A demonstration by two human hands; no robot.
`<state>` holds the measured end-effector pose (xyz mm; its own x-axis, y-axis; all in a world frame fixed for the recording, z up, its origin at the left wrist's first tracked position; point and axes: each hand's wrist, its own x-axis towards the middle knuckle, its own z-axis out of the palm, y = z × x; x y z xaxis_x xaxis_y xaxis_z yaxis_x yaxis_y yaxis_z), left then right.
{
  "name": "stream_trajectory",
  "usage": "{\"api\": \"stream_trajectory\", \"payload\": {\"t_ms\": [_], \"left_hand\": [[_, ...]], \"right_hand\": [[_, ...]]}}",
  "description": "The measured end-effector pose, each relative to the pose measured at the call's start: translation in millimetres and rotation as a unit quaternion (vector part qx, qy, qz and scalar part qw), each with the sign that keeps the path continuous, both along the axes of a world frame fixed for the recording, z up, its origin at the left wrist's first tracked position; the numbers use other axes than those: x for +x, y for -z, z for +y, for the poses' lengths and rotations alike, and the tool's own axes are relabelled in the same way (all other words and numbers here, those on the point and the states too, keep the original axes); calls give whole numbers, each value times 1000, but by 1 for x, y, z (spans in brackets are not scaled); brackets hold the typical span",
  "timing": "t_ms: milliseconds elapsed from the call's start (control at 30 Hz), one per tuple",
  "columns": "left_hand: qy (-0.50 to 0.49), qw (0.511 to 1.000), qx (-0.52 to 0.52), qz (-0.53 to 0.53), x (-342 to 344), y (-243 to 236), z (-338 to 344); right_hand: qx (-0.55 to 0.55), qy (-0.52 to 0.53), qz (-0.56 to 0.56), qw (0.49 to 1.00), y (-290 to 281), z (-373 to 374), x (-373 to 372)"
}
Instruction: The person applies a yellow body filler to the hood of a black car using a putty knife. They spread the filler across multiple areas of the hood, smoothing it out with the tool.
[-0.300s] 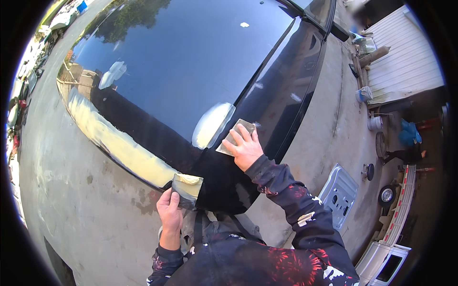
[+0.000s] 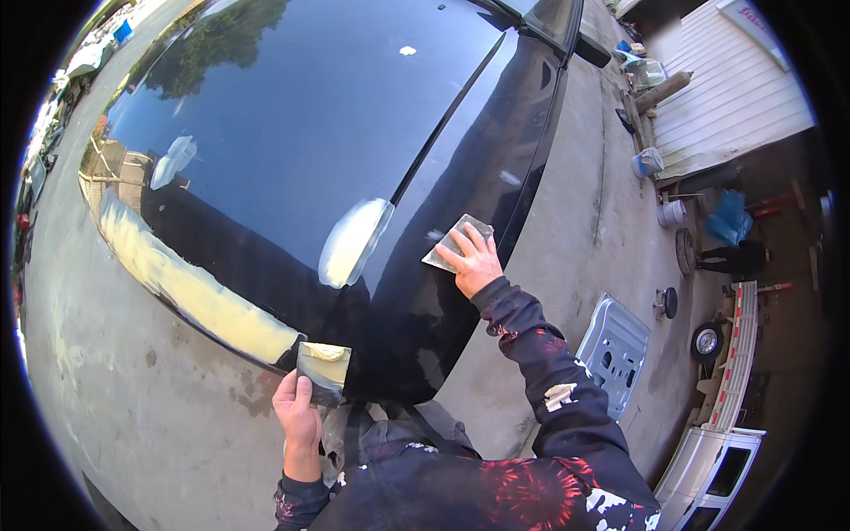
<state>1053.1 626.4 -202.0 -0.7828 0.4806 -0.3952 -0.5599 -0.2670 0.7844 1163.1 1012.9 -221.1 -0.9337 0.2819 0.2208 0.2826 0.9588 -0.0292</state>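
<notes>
A dark, glossy car hood spreads out in front of me. Cream-yellow body filler coats its front edge. A thicker filler patch lies by the gap between hood and fender. My left hand, closed, holds a small flat mixing board with a dollop of yellow filler along its top, near the car's front corner. With fingers pressed on its back, my right hand grips a thin square putty spreader, which is over the fender beside a faint light smear.
A light metal door panel stands on the concrete to the right. Beyond it are a wheel, a white vehicle body, a white bucket and a corrugated white wall. The car's mirror juts out at upper right.
My right hand and the spreader have moved right across the fender, away from the filler patch by the gap. The view has shifted, and my left hand still holds the board.
</notes>
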Motion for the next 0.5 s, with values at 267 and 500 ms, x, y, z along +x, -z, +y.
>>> {"api": "stream_trajectory", "payload": {"t_ms": [267, 500], "left_hand": [[8, 1000, -10, -14, 8, -2, 8], [19, 1000, -4, -11, 11, -9, 13]], "right_hand": [[-30, -19, 12, 999, 24, 14, -18], [-37, -11, -8, 999, 15, 8, 4]]}}
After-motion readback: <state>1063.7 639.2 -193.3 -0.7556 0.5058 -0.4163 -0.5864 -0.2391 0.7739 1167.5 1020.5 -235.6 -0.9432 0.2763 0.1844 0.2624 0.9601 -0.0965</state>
